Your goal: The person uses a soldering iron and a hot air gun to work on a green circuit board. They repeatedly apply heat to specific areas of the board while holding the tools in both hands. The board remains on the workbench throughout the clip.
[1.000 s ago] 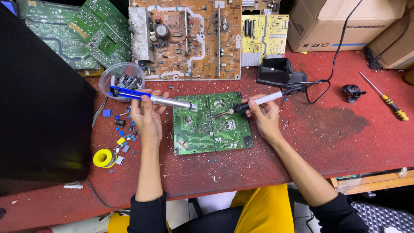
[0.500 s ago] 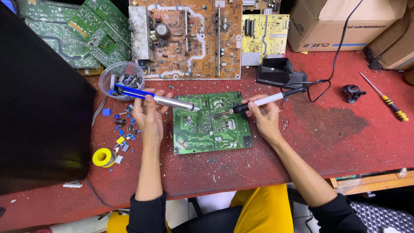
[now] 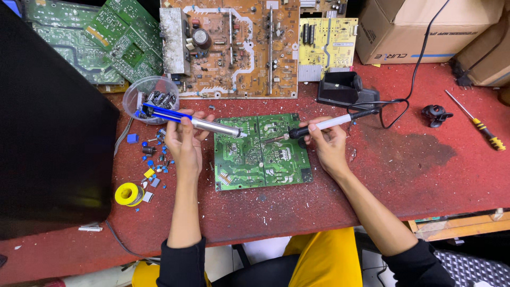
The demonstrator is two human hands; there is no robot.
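- My left hand [image 3: 183,141] is wrapped around a desoldering pump [image 3: 194,121] with a blue plunger and a silver barrel; its nozzle lies over the upper left part of the green circuit board [image 3: 261,151].
- My right hand [image 3: 328,143] is closed on a soldering iron [image 3: 319,126] with a white handle and black grip, held like a pen, the tip touching the board near its upper middle.
- The two tool tips point toward each other and sit near one another, but I cannot tell whether they touch.
- The green board lies flat on the red worktop [image 3: 414,175], between my forearms and directly in front of me.
- Behind the iron sits a black iron stand [image 3: 344,89], with the black cord [image 3: 409,79] looping past it toward the cardboard box [image 3: 409,29].
- Just behind my left hand is a clear plastic bowl [image 3: 139,90] holding dark components.
- Small blue and yellow loose parts [image 3: 154,162] lie scattered left of that hand, and a yellow solder spool [image 3: 128,193] sits near them.
- A large brown circuit board [image 3: 234,48] rests at the back of the worktop, and a yellow-handled screwdriver [image 3: 478,123] lies far to the right.
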